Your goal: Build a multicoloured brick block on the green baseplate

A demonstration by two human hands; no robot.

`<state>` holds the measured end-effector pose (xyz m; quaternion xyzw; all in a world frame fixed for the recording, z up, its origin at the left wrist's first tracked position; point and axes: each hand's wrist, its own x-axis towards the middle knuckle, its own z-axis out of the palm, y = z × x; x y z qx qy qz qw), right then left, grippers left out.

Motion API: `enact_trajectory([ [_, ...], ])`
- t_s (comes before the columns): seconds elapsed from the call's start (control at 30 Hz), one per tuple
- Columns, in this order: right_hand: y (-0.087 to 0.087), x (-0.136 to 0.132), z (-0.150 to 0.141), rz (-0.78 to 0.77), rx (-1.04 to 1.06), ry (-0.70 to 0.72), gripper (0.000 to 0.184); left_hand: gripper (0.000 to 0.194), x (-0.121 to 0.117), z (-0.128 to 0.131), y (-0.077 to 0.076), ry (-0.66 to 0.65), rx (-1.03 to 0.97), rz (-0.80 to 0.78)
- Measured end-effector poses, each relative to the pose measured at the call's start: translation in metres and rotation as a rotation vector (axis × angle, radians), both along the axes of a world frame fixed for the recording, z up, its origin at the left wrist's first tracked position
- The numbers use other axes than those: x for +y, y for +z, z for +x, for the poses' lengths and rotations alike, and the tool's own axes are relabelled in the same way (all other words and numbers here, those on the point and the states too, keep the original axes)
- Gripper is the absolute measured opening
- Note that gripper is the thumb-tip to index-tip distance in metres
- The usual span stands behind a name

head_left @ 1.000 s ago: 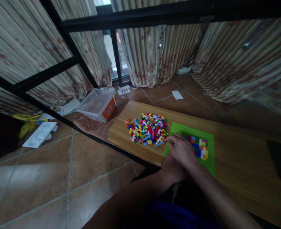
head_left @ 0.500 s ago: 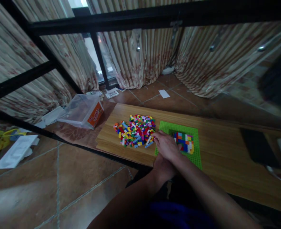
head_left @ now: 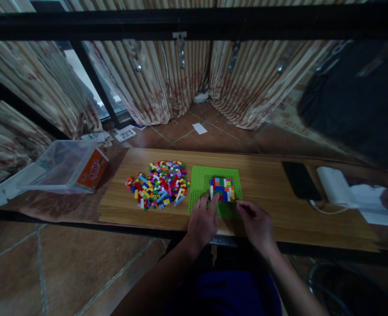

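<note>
A low, colourful build of toy bricks (head_left: 226, 183) sits on a green studded baseplate (head_left: 200, 175). My left hand (head_left: 203, 221) lies over the plate's front part, its fingers stretched forward and the index fingertip against the build's near left edge. By the plate's right edge, my right hand (head_left: 258, 224) has thumb and fingers pinched together beside the build's near right corner. Whatever sits in that pinch is too small to make out. Left of the plate spreads a pile of loose toy bricks (head_left: 163, 184) in many colours.
The wooden tabletop (head_left: 263, 175) carries a black phone (head_left: 301, 181) and a white device (head_left: 335, 186) with a cable at the right. A clear plastic box (head_left: 65, 164) with an orange label stands left. A dark metal bar (head_left: 194, 22) crosses above.
My right hand has moved from beside the brick pile to the baseplate's right edge. My left hand, earlier partly under the right arm, now shows at the build. The view has turned right.
</note>
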<state>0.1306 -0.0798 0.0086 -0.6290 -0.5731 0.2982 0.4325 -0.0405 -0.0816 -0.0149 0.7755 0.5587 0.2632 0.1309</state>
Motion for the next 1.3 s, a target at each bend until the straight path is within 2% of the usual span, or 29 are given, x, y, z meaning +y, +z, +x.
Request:
enact_trajectory([
  [0.17, -0.015, 0.01, 0.003, 0.019, 0.062, -0.035, 0.026, 0.053, 0.001, 0.0, -0.002, -0.006, 0.0, 0.015],
  [0.4, -0.021, 0.017, 0.002, 0.064, 0.106, -0.02, 0.023, 0.051, 0.0, 0.001, 0.0, 0.01, 0.042, 0.029],
  [0.8, -0.018, 0.025, 0.002, -0.094, 0.309, -0.069, 0.023, 0.05, 0.0, 0.002, 0.002, 0.025, 0.065, 0.043],
  [1.3, -0.012, 0.027, 0.002, -0.131, 0.248, -0.069, 0.028, 0.05, 0.0, 0.001, 0.002, 0.021, 0.028, 0.014],
])
